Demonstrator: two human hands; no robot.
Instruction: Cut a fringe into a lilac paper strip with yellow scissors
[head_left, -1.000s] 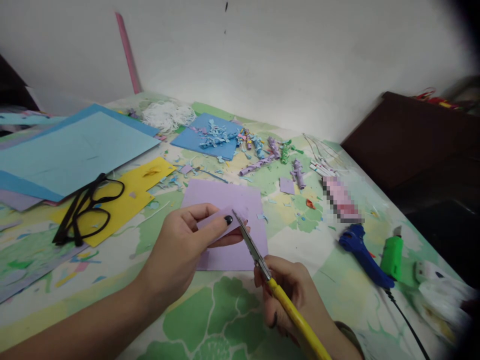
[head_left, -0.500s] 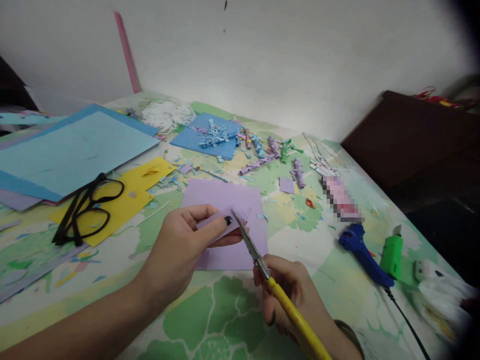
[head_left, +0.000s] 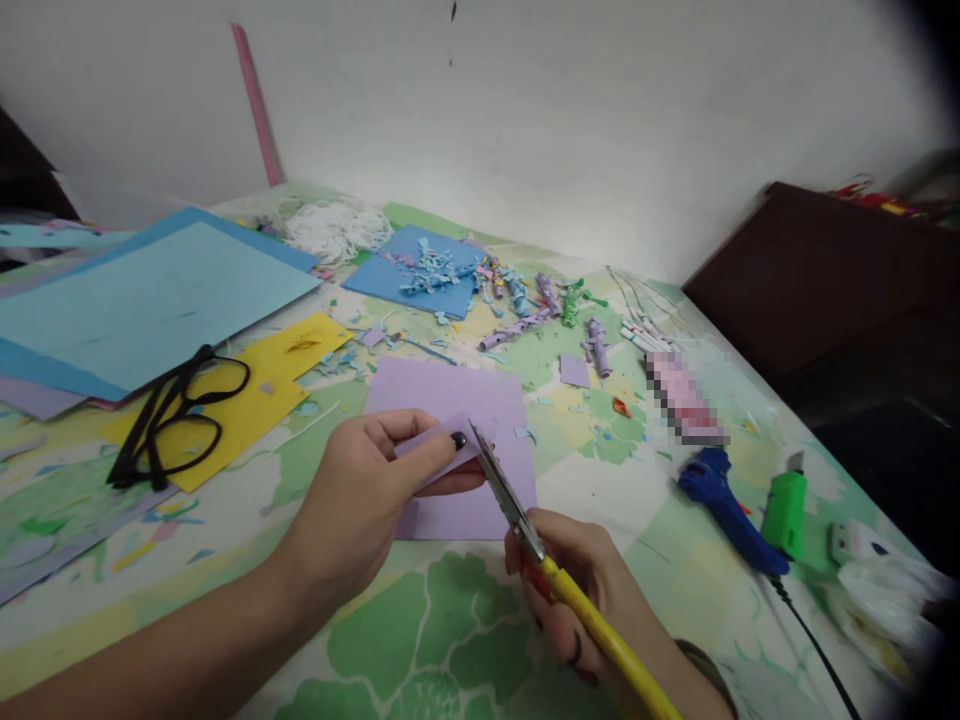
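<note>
My left hand [head_left: 382, 470] pinches a small piece of purple paper [head_left: 427, 437] between thumb and fingers, its dark-painted thumbnail on top. In my right hand [head_left: 581, 590] is a pair of scissors [head_left: 517, 510] with a yellow handle and some red showing beside it. The blades point up and away, their tips at the paper's right edge beside my left thumb. Whether they are cutting through the paper I cannot tell. Under both hands lies a larger purple sheet [head_left: 457, 385] flat on the table, partly covered by my left hand.
Black glasses [head_left: 180, 420] rest on yellow paper [head_left: 259, 400] at left, near large blue sheets [head_left: 165, 305]. Paper scraps and rolled purple pieces [head_left: 598, 345] lie behind. At right are a blue glue gun [head_left: 731, 515] with a cord and a green cutter [head_left: 785, 515] with its blade out.
The scissors' handles have spread apart, my right fingers moving down, and red shows under the yellow handle. The blade tips have shifted slightly right. My left hand keeps its hold.
</note>
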